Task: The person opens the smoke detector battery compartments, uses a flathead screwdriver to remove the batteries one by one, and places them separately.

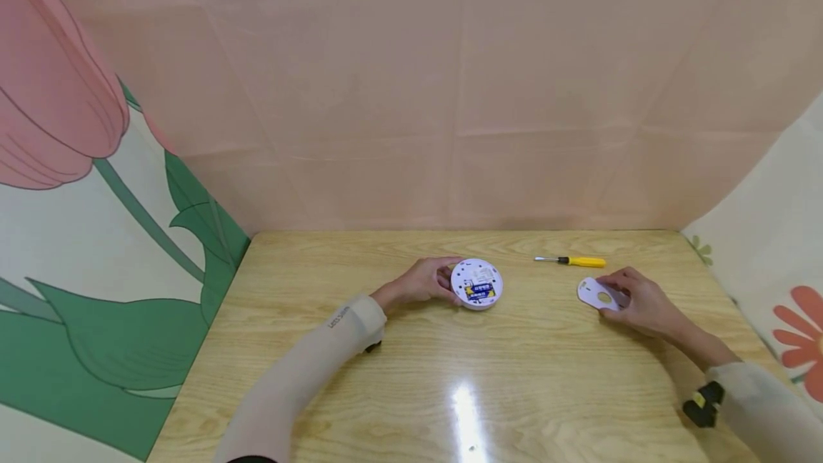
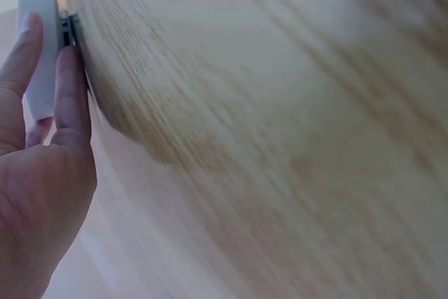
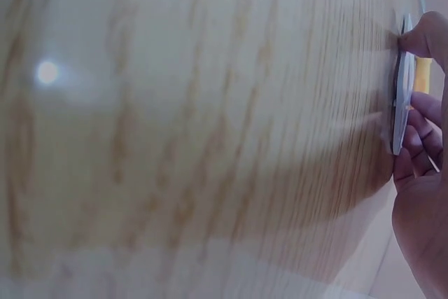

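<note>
A round white device [image 1: 476, 281], which looks like a smoke detector, has its underside facing up, with blue-and-yellow batteries in its compartment. My left hand [image 1: 421, 281] grips it by the left edge. In the left wrist view, thumb and fingers pinch the white rim [image 2: 45, 89] from both sides, close over the table. Farther right, my right hand [image 1: 646, 306] pinches a thin white plate [image 1: 589, 293] with a round hole, seemingly a mounting bracket. Seen edge-on in the right wrist view, the plate [image 3: 400, 113] stands between thumb and fingers, its right end hidden by the hand.
A screwdriver [image 1: 585, 261] with a yellow handle lies behind the right hand, its tip pointing left. The wooden table [image 1: 386, 391] reaches a pinkish cloth backdrop [image 1: 360, 184] at its far edge. Flower-printed cloth [image 1: 109, 334] borders both sides.
</note>
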Available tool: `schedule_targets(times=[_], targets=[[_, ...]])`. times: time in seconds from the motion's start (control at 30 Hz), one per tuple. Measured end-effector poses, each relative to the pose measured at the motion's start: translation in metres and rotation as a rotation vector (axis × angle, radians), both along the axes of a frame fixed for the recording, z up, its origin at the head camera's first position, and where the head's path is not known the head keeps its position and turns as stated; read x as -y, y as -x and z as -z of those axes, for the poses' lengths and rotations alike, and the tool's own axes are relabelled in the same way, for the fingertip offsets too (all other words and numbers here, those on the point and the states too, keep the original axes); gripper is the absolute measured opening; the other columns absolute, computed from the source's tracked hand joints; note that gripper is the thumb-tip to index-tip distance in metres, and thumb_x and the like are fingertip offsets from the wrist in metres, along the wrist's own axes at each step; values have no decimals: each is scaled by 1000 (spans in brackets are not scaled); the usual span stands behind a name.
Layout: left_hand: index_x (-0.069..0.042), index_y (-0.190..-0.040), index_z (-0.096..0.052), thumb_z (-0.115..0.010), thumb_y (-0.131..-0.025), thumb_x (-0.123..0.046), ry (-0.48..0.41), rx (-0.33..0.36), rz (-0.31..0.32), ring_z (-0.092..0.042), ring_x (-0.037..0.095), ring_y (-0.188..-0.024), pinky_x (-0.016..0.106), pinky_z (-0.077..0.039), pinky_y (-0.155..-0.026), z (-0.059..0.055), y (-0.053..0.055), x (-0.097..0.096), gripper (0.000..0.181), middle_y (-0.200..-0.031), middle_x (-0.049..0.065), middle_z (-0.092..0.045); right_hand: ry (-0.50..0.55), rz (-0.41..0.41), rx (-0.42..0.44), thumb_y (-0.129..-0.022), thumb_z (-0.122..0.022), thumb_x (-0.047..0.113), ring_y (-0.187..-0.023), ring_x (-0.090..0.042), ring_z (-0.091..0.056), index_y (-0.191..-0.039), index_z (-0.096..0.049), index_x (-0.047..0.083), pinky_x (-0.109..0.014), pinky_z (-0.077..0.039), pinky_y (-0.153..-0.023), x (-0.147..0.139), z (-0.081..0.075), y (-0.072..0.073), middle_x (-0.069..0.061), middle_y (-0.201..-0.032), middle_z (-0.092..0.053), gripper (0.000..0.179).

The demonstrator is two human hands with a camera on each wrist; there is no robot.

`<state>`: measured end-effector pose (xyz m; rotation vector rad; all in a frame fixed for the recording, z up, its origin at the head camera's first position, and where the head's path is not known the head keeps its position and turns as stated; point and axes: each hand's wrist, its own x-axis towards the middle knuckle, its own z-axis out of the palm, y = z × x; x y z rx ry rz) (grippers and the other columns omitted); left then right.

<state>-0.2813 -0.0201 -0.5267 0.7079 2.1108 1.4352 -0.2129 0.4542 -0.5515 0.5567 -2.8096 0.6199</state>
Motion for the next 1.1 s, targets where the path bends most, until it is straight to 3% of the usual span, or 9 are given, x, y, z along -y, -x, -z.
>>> schedule_targets(times=[0.4,0.53,0.67,0.9,1.1], targets=[[-15,-159,-49,-91,-81,-2,3,4,6,-73,15,-96,26,-62,-88,1,2,-1,90,-119,8,-71,23,17,-38,-75,-97,30,-94,-27,-60,-124,-74,-2,-19,-41,-72,2,-4,0,-13,-113,-65,63],[-16,-159,-50,-92,-81,-4,11,1,9,-73,16,-98,26,-61,-89,0,2,0,89,-120,8,-70,40,16,-103,-76,-95,23,-98,-36,-61,-125,-71,-7,-42,-50,-79,5,-8,5,-21,-117,-65,62],[-15,-158,-51,-91,-81,-3,12,-3,9,-74,17,-98,27,-62,-89,-1,2,1,87,-118,9,-69,72,10,-112,-81,-91,18,-113,-51,-54,-132,-65,-10,-67,-45,-88,10,-13,12,-32,-127,-60,64],[-13,-157,-51,-91,-81,0,12,3,3,-74,16,-97,26,-62,-87,-2,3,0,87,-117,9,-69,54,-52,-96,-85,-89,17,-127,-55,-47,-145,-56,-9,-72,-39,-101,19,-18,22,-34,-140,-56,73],[-11,-157,-51,-91,-81,1,14,10,8,-75,16,-96,26,-62,-87,-4,2,1,87,-119,10,-68,24,-88,-89,-86,-88,19,-129,-58,-47,-149,-53,-6,-75,-39,-102,27,-13,31,-34,-146,-53,76]])
